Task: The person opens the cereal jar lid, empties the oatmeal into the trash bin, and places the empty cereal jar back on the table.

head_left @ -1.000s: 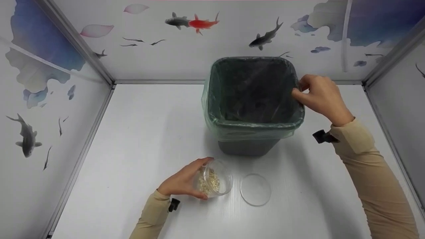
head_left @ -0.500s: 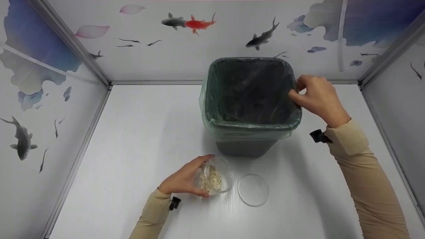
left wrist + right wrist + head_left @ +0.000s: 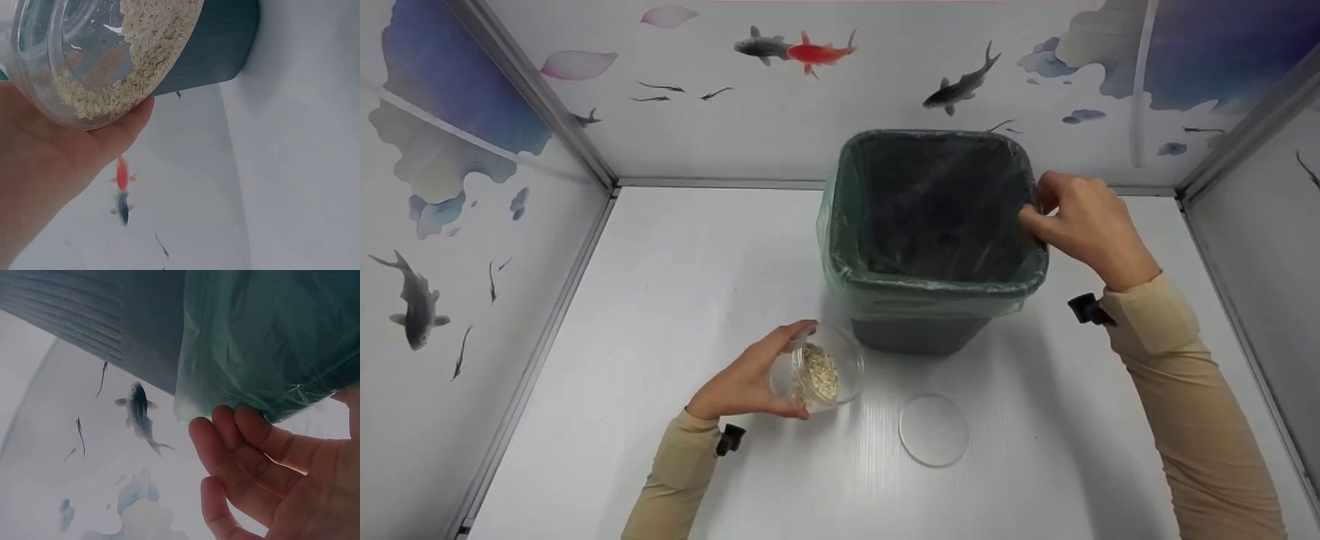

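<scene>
My left hand (image 3: 742, 382) grips a clear plastic jar (image 3: 849, 360) from its left side, thumb and fingers round the wall. The jar is tilted, its mouth facing right, in front of the bin. Pale oat flakes (image 3: 819, 373) lie inside it; in the left wrist view the oats (image 3: 154, 50) are heaped along one side of the wall. A dark grey bin (image 3: 919, 337) with a green bag (image 3: 915, 301) folded over its rim stands at the back. My right hand (image 3: 1091, 225) pinches the bin's right rim through the bag; some fingertips lie outside against the bag (image 3: 247, 354).
A round clear lid (image 3: 934, 431) lies flat on the white table (image 3: 682, 285), to the right of the jar and in front of the bin. Panels painted with fish (image 3: 817, 52) enclose the back and sides, the back panel (image 3: 720, 142) close behind the bin.
My left hand has moved left and a little away from me with the jar, off from the lid. The right hand keeps its place on the bin's rim.
</scene>
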A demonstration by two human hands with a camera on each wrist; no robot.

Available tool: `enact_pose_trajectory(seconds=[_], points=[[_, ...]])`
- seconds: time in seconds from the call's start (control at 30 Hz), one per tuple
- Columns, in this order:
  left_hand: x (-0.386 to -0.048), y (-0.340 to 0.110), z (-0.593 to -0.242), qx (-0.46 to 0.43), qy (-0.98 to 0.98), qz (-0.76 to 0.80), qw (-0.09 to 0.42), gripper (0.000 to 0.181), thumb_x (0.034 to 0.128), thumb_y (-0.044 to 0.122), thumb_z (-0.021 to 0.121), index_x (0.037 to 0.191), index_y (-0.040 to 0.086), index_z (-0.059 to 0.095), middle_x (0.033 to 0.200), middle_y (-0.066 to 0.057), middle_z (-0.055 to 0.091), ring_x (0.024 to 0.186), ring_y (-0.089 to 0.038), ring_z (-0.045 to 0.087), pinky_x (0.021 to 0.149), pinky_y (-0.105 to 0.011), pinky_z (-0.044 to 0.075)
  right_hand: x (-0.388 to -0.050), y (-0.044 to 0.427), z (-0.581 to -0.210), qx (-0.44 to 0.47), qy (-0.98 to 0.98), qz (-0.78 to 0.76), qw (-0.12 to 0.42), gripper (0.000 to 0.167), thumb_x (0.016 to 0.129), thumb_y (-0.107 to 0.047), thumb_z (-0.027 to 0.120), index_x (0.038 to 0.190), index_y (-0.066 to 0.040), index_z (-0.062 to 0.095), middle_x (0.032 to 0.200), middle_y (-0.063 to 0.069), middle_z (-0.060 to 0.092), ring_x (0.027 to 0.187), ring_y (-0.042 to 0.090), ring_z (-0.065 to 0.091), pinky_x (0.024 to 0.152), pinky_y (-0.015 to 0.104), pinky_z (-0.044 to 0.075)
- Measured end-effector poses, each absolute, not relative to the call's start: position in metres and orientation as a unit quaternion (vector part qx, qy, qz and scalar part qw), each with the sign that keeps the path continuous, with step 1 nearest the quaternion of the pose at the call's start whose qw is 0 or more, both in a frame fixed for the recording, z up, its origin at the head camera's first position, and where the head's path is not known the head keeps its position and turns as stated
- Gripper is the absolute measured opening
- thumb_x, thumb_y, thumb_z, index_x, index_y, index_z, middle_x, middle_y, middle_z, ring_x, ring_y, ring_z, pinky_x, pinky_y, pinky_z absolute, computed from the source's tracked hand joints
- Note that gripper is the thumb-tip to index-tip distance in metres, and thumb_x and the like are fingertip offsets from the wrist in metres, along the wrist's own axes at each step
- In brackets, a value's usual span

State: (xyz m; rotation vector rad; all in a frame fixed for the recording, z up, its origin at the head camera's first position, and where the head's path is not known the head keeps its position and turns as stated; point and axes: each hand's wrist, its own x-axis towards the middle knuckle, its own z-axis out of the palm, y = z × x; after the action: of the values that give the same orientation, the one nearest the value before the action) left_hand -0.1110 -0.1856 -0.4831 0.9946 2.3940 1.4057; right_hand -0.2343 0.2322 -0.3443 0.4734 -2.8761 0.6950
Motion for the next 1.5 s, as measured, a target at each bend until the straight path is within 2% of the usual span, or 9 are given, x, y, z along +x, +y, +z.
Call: enact_pose_trajectory(seconds=[0.17,0.33,0.47,0.77,0.9,1.07,1.27,1.5], points=[[-0.119,-0.198,-0.467,0.311,0.828,0.458,0.086,0.109,0.0638,0.031,0.091,0.149,0.005,0.03,0.147,-0.008,0.04,0.132,-0.027,0.04,0.105,-0.046,0.036,-0.237,0.232,-0.341,0.179,-0.96,0.206,0.065,0.019,0.086,-0.021,0.057,0.079,-0.004,0.059,0.077,0.012,0.062,0.06,0.024,0.049,0.055,0.039,0.037],[-0.134,-0.214,-0.452,0.279,0.839,0.463,0.069,0.112,0.0594,0.018,0.094,0.149,0.0,0.029,0.144,-0.017,0.042,0.133,-0.032,0.038,0.106,-0.049,0.034,-0.238,0.233,-0.34,0.179,-0.963,0.197,0.046,0.021,0.088,-0.022,0.056,0.081,-0.002,0.06,0.08,0.014,0.062,0.063,0.027,0.051,0.058,0.043,0.04],[-0.146,-0.227,-0.437,0.254,0.845,0.467,0.054,0.112,0.0574,0.011,0.094,0.148,0.0,0.029,0.143,-0.019,0.043,0.134,-0.033,0.038,0.108,-0.048,0.031,-0.236,0.234,-0.339,0.176,-0.965,0.186,0.049,0.023,0.088,-0.023,0.055,0.083,-0.001,0.06,0.08,0.016,0.061,0.062,0.028,0.049,0.058,0.044,0.039],[-0.176,-0.242,-0.393,0.228,0.871,0.436,0.001,0.106,0.0615,0.019,0.093,0.148,0.008,0.033,0.141,-0.016,0.044,0.128,-0.034,0.044,0.105,-0.052,0.033,-0.235,0.235,-0.337,0.163,-0.971,0.171,0.043,0.027,0.089,-0.027,0.055,0.087,-0.001,0.063,0.082,0.017,0.063,0.067,0.032,0.055,0.058,0.051,0.043],[-0.187,-0.239,-0.375,0.229,0.871,0.434,0.005,0.107,0.0619,0.02,0.093,0.148,0.01,0.031,0.142,-0.013,0.044,0.127,-0.033,0.045,0.102,-0.052,0.036,-0.236,0.234,-0.335,0.165,-0.973,0.157,0.04,0.026,0.088,-0.027,0.056,0.083,-0.003,0.062,0.073,0.012,0.06,0.061,0.029,0.052,0.053,0.047,0.04],[-0.198,-0.236,-0.357,0.241,0.872,0.426,0.008,0.11,0.062,0.016,0.093,0.15,0.007,0.028,0.143,-0.016,0.041,0.126,-0.038,0.046,0.099,-0.053,0.038,-0.238,0.232,-0.333,0.172,-0.974,0.143,0.039,0.024,0.087,-0.027,0.056,0.08,-0.004,0.063,0.069,0.01,0.059,0.06,0.028,0.051,0.051,0.047,0.04],[-0.211,-0.231,-0.337,0.259,0.874,0.41,-0.008,0.106,0.0632,0.018,0.092,0.149,0.01,0.03,0.143,-0.015,0.043,0.126,-0.035,0.046,0.102,-0.052,0.036,-0.238,0.231,-0.331,0.175,-0.975,0.134,0.039,0.025,0.087,-0.026,0.056,0.077,-0.004,0.061,0.065,0.009,0.056,0.059,0.029,0.051,0.052,0.049,0.04],[-0.221,-0.222,-0.318,0.287,0.886,0.364,-0.027,0.108,0.0629,0.018,0.092,0.149,0.006,0.028,0.141,-0.014,0.04,0.121,-0.027,0.041,0.101,-0.05,0.036,-0.238,0.232,-0.333,0.179,-0.971,0.157,0.027,0.026,0.088,-0.023,0.054,0.083,0.001,0.062,0.071,0.012,0.059,0.06,0.027,0.051,0.055,0.046,0.042]])
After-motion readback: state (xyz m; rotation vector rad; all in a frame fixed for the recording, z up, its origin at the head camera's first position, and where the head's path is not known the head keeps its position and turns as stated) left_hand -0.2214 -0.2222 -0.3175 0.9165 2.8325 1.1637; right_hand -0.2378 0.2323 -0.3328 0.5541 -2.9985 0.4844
